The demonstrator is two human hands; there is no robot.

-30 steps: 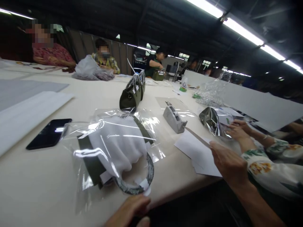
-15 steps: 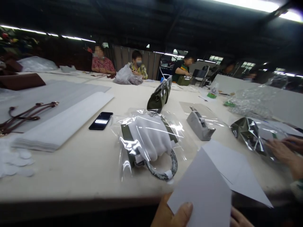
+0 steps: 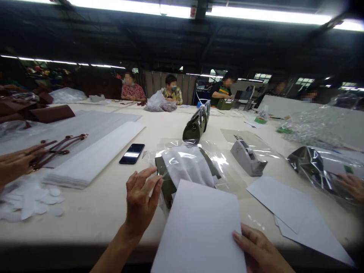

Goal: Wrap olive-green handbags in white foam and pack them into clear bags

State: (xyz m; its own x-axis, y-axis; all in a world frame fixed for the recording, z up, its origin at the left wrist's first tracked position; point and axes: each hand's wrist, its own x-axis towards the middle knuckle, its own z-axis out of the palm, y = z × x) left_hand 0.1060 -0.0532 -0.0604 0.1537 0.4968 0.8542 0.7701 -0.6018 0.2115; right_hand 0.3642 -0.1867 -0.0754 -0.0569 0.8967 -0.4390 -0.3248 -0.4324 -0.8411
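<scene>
A stiff white sheet of paper (image 3: 203,231) is held at its right edge by my right hand (image 3: 257,246), thumb on top and fingers beneath. It covers the lower part of an olive-green handbag (image 3: 167,185), which lies in a clear plastic bag (image 3: 227,163) with white wrapping (image 3: 187,163) over it. My left hand (image 3: 143,195) is raised at the left side of the plastic, its fingers bent and apart. I see nothing held in it; whether the fingertips touch the plastic I cannot tell.
A phone (image 3: 132,153) and stacked white foam sheets (image 3: 99,159) are on the left. A tape dispenser (image 3: 247,159) and white papers (image 3: 287,204) are on the right. Behind stands another green handbag (image 3: 195,127). Co-workers' hands show at left (image 3: 17,163) and right (image 3: 354,185).
My left hand has let go of the white sheet and moved left to the plastic bag. The sheet has swung left over the handbag. A co-worker's hand has appeared at the brown straps.
</scene>
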